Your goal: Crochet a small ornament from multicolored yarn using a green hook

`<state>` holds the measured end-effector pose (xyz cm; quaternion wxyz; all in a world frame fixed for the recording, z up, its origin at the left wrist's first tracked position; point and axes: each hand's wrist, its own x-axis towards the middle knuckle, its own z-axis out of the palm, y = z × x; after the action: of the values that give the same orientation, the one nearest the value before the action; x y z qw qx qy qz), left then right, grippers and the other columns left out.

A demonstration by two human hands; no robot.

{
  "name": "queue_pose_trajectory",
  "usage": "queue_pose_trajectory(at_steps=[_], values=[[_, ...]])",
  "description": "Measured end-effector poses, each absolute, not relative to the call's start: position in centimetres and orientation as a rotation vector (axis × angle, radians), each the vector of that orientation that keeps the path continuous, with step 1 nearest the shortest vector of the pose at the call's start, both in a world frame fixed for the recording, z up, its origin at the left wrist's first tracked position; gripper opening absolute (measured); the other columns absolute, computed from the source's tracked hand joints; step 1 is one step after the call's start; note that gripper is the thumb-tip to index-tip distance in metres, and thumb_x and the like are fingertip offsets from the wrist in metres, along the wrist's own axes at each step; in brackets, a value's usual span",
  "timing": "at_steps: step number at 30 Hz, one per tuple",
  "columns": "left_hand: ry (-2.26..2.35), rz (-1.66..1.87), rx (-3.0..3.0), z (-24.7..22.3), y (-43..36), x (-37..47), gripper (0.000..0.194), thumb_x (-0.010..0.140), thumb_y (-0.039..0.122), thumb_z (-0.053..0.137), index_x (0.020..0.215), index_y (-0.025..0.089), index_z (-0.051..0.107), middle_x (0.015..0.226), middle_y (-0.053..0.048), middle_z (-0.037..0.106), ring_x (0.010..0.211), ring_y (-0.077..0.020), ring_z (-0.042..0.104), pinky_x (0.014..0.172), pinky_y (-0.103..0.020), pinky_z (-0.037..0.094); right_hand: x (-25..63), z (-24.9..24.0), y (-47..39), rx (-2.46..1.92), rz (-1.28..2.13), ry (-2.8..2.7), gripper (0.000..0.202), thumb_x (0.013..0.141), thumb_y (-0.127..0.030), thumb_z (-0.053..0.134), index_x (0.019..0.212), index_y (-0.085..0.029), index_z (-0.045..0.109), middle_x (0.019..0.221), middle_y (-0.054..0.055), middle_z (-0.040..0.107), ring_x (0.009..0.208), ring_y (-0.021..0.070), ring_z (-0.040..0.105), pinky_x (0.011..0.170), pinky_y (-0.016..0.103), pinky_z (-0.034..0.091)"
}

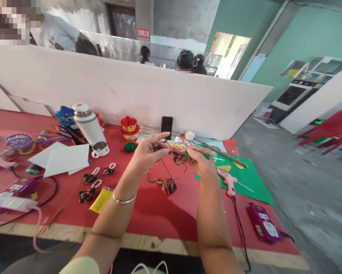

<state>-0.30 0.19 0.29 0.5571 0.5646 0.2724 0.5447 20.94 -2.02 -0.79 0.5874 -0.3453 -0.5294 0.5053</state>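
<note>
Both my hands are raised over the middle of the red table. My left hand (pixel 149 153) pinches a small crocheted piece (pixel 176 155) of dark multicoloured yarn, its index finger stretched out above. In my right hand (pixel 201 161), closed at the other side of the piece, is a thin crochet hook (pixel 205 156) with a green grip. The fingers partly hide where hook and yarn meet. A strand runs down from the work to a multicoloured yarn ball (pixel 169 185) on the table.
Beaded yarn keychains (pixel 87 195), a yellow packet (pixel 101 199), white cards (pixel 66 160) and a white thermos (pixel 91 129) lie or stand leftward. On the right are a pink glue gun (pixel 228 182) with its cord and a purple power strip (pixel 264 224). A phone (pixel 167 127) leans against the white partition (pixel 131 91).
</note>
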Motion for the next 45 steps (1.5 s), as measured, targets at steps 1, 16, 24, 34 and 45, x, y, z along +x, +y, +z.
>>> queue_pose_trajectory(at_steps=[1, 16, 24, 34, 45], values=[[0.644, 1.272, 1.338, 0.3, 0.2, -0.3, 0.061, 0.076, 0.019, 0.086, 0.135, 0.017, 0.072, 0.080, -0.001, 0.073, 0.058, -0.0063, 0.052, 0.046, -0.018, 0.036, 21.0, -0.7, -2.0, -0.798, 1.192, -1.222, 0.021, 0.078, -0.041, 0.081, 0.083, -0.021, 0.084, 0.062, 0.002, 0.077, 0.050, 0.0200, 0.074, 0.052, 0.032, 0.064], [0.579, 1.075, 1.248, 1.2, -0.2, -0.6, 0.075, 0.071, 0.015, 0.087, 0.142, 0.017, 0.066, 0.085, -0.002, 0.075, 0.055, -0.0063, 0.054, 0.043, -0.018, 0.035, 20.3, -0.7, -1.7, -0.790, 1.190, -1.160, 0.022, 0.077, -0.045, 0.081, 0.081, -0.024, 0.082, 0.063, 0.000, 0.078, 0.047, 0.0192, 0.072, 0.053, 0.035, 0.066], [0.565, 1.145, 1.213, 0.5, 0.3, -0.1, 0.075, 0.071, 0.020, 0.091, 0.141, 0.017, 0.066, 0.074, 0.003, 0.069, 0.054, -0.0061, 0.053, 0.044, -0.018, 0.034, 19.5, -0.6, -1.8, -0.767, 1.184, -1.177, 0.029, 0.081, -0.051, 0.080, 0.089, -0.023, 0.082, 0.067, 0.001, 0.079, 0.051, 0.0174, 0.072, 0.049, 0.029, 0.061], [0.373, 0.885, 1.037, -0.1, 1.3, -0.5, 0.070, 0.072, 0.021, 0.090, 0.139, 0.023, 0.070, 0.075, 0.002, 0.067, 0.042, 0.0005, 0.025, 0.040, -0.018, 0.018, 19.6, -1.3, -1.3, -0.681, 1.215, -1.106, 0.026, 0.079, -0.048, 0.082, 0.086, -0.024, 0.082, 0.081, 0.001, 0.083, 0.055, 0.0156, 0.073, 0.050, 0.028, 0.063], [0.410, 0.833, 0.977, 0.0, 1.5, -0.6, 0.062, 0.067, 0.014, 0.089, 0.127, 0.021, 0.076, 0.068, 0.004, 0.061, 0.045, -0.0011, 0.032, 0.043, -0.017, 0.020, 20.4, -1.5, -1.3, -0.668, 1.367, -1.173, 0.029, 0.076, -0.048, 0.081, 0.080, -0.019, 0.080, 0.063, 0.000, 0.077, 0.045, 0.0163, 0.071, 0.048, 0.028, 0.064]])
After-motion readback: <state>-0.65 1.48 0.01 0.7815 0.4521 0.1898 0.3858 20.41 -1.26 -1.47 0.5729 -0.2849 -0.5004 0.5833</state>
